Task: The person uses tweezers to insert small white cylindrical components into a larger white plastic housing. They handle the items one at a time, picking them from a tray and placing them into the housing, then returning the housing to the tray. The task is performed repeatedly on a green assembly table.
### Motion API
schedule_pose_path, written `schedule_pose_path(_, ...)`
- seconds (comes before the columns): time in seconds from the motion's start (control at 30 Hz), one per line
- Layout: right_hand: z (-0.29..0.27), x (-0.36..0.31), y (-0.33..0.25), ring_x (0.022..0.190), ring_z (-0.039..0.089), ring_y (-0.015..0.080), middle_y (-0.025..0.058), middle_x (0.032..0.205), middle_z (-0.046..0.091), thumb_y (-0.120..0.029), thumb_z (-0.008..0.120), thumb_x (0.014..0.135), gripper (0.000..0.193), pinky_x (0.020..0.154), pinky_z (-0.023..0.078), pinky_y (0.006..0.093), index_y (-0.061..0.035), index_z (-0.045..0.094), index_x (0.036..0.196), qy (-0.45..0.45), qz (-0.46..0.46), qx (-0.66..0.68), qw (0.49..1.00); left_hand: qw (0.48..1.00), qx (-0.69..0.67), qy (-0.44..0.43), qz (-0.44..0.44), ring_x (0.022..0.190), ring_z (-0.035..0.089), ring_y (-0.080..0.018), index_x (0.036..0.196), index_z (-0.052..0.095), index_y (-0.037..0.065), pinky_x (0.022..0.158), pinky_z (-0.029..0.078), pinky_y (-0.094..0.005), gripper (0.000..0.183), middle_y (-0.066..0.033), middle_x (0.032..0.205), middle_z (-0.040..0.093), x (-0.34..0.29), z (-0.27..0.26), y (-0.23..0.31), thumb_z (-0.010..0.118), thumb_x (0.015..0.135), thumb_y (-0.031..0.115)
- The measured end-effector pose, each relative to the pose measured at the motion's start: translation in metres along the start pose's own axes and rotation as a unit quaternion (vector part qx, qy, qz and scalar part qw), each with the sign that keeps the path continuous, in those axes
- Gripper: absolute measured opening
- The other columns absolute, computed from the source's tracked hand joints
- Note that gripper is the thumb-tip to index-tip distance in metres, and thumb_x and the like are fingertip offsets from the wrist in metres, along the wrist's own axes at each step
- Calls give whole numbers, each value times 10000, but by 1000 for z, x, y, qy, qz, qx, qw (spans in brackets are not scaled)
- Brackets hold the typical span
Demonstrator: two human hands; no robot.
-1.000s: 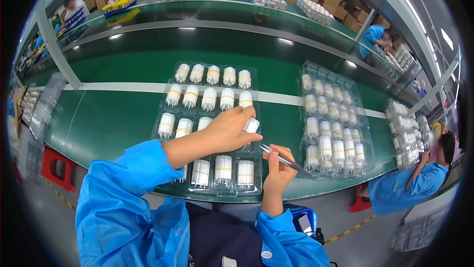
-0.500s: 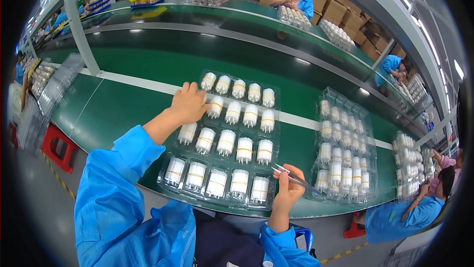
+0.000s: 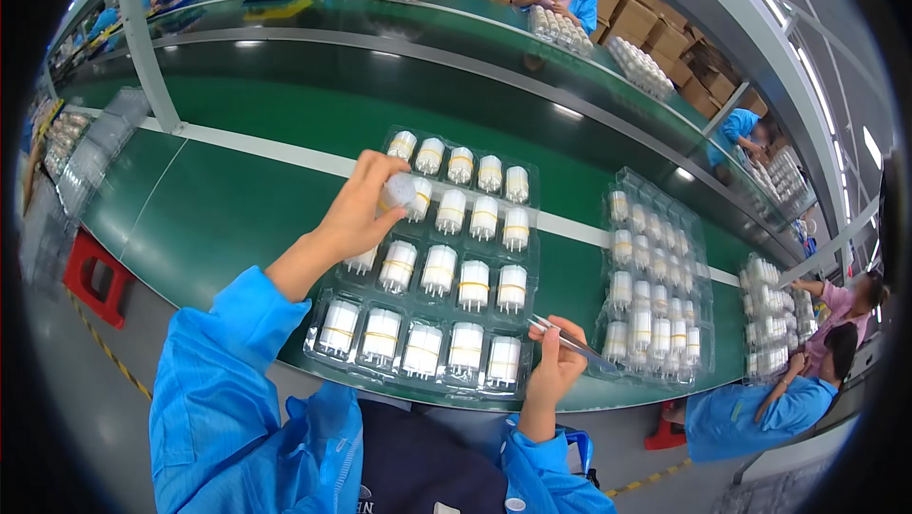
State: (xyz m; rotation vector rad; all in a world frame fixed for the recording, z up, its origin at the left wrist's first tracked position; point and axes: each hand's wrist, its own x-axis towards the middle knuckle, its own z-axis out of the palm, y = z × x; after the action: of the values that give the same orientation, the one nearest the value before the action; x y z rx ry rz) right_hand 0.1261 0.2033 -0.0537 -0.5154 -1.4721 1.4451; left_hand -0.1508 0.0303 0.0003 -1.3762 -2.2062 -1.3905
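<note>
My left hand is closed on a white cylindrical part, its pale round end turned up, over the left side of a clear plastic tray. Rows of similar white cylinders, with yellow bands and metal pins at the lower end, lie in the tray's pockets. By the tray's lower right corner, my right hand grips metal tweezers, their tips pointing left toward the tray. Its fingers are wrapped round them, apart from the cylinders.
A second filled tray stack stands right of my right hand, with more trays beyond. Clear empty trays lie at the far left of the green table. Co-workers sit across and at the right. A red stool stands at left.
My left hand has closed round a white cylinder at the left of the second row and tilted it up. My right hand keeps the tweezers in nearly the same place.
</note>
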Motion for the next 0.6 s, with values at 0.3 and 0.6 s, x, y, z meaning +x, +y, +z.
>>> schedule_pose_path(0.3,5,4,5,806,666,160,136,895,682,-103,602,966,191,763,535,275,57,600,1069,-1,-9,-4,1000,985,-170,18,2,1140,581,-256,1136,651,12,936,479,-344,504,-162,1262,565,-57,-30,105,835,669,62)
schedule_pose_path(0.6,2,6,-68,853,652,187,150,995,654,-145,613,963,228,783,533,294,48,605,1083,47,-112,-17,992,988,-152,30,22,926,614,-285,1143,670,1,810,489,-364,534,-146,1039,671,-92,-29,148,852,646,72)
